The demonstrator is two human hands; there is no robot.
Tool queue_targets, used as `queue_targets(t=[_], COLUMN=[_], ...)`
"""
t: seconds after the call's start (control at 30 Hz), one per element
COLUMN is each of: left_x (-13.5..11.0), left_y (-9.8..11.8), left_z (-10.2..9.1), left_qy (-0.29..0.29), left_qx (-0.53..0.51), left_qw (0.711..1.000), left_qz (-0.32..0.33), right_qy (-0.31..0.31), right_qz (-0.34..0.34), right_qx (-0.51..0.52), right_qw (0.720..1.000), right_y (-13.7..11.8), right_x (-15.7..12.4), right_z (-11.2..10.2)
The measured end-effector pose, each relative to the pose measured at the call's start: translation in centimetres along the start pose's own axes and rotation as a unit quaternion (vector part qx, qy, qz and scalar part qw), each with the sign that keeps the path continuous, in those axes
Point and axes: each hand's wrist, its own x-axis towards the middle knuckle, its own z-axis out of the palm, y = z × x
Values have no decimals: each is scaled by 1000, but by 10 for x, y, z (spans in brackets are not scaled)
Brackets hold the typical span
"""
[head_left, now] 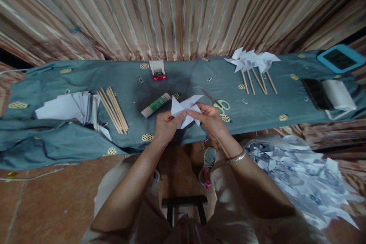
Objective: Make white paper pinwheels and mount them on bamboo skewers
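A folded white paper pinwheel [187, 103] is held over the near edge of the cloth-covered table. My left hand [166, 126] grips its left side, the thumb pressed toward the middle. From the right, my right hand [212, 119] pinches it, thumb near the centre and fingers behind the blades. Just beyond my left hand lies a glue stick [156, 105] with a green label. Scissors [219, 103] with pale green handles rest beside my right hand. Further back, an open red and white box [158, 71] holds small metal pieces.
Wooden sticks [113, 110] and stacked white paper [68, 107] lie at left. Several finished pinwheels on sticks [254, 61] are at back right. A phone [317, 93], a white roll [339, 94] and a blue-framed device [341, 58] sit far right. Paper scraps [303, 175] pile below the table.
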Motion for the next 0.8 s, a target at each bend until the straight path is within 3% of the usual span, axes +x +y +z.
queue_targets(t=[0.37,0.8], left_x=[0,3], left_y=[2,0], left_z=[1,1], left_qy=[15,15], left_qx=[20,-36], left_qw=[1000,999], left_qz=[9,34], right_qy=[27,39], right_qz=[-19,-7], right_qx=[-3,8], right_qw=[999,999], right_y=[0,1], right_x=[-1,0], right_z=[4,6])
